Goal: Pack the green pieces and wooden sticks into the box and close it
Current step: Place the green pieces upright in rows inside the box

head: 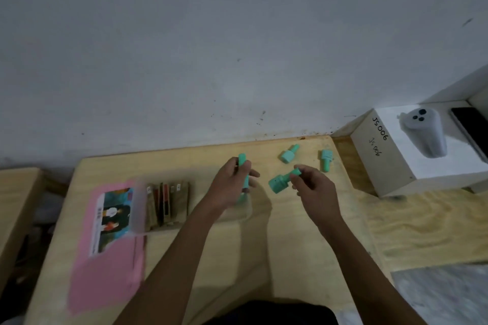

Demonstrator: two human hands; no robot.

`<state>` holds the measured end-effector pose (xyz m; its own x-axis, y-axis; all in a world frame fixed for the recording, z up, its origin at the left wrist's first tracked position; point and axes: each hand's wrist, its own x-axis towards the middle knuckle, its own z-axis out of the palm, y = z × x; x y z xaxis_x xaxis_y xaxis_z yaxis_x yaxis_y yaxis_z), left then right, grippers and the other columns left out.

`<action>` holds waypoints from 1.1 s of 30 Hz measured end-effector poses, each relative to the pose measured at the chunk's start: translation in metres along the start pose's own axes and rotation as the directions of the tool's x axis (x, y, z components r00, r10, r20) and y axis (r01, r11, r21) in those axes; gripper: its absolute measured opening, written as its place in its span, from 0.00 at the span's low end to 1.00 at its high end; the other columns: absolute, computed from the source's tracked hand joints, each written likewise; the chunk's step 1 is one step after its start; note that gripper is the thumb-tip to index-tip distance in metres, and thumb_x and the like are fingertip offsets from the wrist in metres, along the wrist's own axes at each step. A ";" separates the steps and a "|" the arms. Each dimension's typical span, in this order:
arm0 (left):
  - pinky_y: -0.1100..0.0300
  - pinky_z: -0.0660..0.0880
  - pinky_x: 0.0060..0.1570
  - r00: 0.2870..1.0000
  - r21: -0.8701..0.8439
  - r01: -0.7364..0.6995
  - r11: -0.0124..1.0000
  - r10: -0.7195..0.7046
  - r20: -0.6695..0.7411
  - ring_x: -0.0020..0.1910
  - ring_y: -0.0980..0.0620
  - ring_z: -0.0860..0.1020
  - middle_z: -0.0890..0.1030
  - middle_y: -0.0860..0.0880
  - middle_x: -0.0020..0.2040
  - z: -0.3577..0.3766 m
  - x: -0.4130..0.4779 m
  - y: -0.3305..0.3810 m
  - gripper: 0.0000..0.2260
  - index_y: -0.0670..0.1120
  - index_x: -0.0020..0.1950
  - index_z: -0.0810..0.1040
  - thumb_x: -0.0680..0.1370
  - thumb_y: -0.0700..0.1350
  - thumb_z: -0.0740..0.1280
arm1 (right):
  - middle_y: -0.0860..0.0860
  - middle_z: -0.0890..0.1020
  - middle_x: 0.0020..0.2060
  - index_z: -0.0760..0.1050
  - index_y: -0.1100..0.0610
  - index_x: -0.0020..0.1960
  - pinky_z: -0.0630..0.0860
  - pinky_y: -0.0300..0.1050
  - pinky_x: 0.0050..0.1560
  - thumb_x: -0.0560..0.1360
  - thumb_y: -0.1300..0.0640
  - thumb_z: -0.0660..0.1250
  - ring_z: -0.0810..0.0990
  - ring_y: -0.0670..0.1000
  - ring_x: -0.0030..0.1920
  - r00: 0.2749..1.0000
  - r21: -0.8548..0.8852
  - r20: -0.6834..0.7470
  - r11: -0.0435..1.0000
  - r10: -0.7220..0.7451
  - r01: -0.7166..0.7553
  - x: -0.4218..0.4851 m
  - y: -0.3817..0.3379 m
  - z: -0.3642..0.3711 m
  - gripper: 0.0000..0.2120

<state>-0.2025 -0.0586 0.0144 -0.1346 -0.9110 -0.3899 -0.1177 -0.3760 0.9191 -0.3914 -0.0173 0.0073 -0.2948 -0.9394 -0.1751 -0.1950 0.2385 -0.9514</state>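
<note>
My left hand [232,182] grips a green piece [242,161] upright above the wooden table [211,245]. My right hand [313,187] pinches the narrow end of another green piece [278,182], its wide end pointing left. Two more green pieces lie on the table near the wall: one [289,153] behind my right hand, one [327,160] further right. The open box [169,203] with wooden sticks lying in it sits left of my left hand. Its pink lid [105,245] with a picture label lies flat to the left.
A white carton [412,155] marked JS006 stands at the right with a grey controller [425,132] on top and a dark phone [470,126] beside it. The grey wall runs along the table's far edge. Another wooden surface [15,206] lies far left.
</note>
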 end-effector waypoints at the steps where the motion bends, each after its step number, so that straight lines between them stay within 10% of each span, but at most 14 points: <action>1: 0.56 0.78 0.43 1.000 0.098 -0.023 0.995 0.024 -0.012 0.42 0.51 0.82 0.83 0.48 0.48 -0.011 -0.005 -0.002 0.11 0.43 0.53 0.75 0.80 0.50 0.60 | 0.44 0.82 0.44 0.77 0.50 0.55 0.77 0.31 0.41 0.76 0.60 0.69 0.80 0.35 0.41 0.999 -0.022 0.032 0.999 -0.035 0.036 -0.005 -0.003 0.009 0.10; 6: 0.65 0.68 0.43 0.972 0.467 -0.117 0.877 0.197 -0.126 0.47 0.51 0.75 0.74 0.45 0.49 -0.060 -0.026 -0.017 0.12 0.45 0.50 0.80 0.79 0.51 0.63 | 0.40 0.82 0.42 0.79 0.47 0.51 0.73 0.31 0.36 0.73 0.56 0.72 0.79 0.39 0.38 0.971 -0.252 0.180 0.946 -0.160 0.203 -0.022 -0.003 0.050 0.08; 16: 0.72 0.71 0.40 0.944 0.434 -0.155 0.888 0.262 -0.199 0.41 0.58 0.79 0.82 0.51 0.43 -0.082 -0.048 -0.041 0.09 0.45 0.52 0.83 0.73 0.44 0.72 | 0.49 0.81 0.50 0.82 0.49 0.55 0.72 0.49 0.50 0.74 0.51 0.69 0.76 0.53 0.53 0.843 -0.736 0.482 0.411 -0.238 0.537 -0.022 0.020 0.083 0.11; 33: 0.59 0.64 0.34 0.967 0.671 -0.161 0.724 0.251 -0.039 0.34 0.53 0.71 0.73 0.53 0.33 -0.040 -0.025 -0.083 0.04 0.44 0.41 0.83 0.70 0.39 0.69 | 0.48 0.76 0.52 0.78 0.46 0.61 0.73 0.46 0.51 0.76 0.49 0.67 0.73 0.50 0.55 0.868 -0.728 0.471 0.486 -0.158 0.483 -0.014 0.026 0.082 0.14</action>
<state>-0.1503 -0.0112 -0.0503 -0.1214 -0.9821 -0.1440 -0.7240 -0.0116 0.6897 -0.3154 -0.0180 -0.0353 0.2153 -0.9690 -0.1211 -0.9182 -0.1587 -0.3628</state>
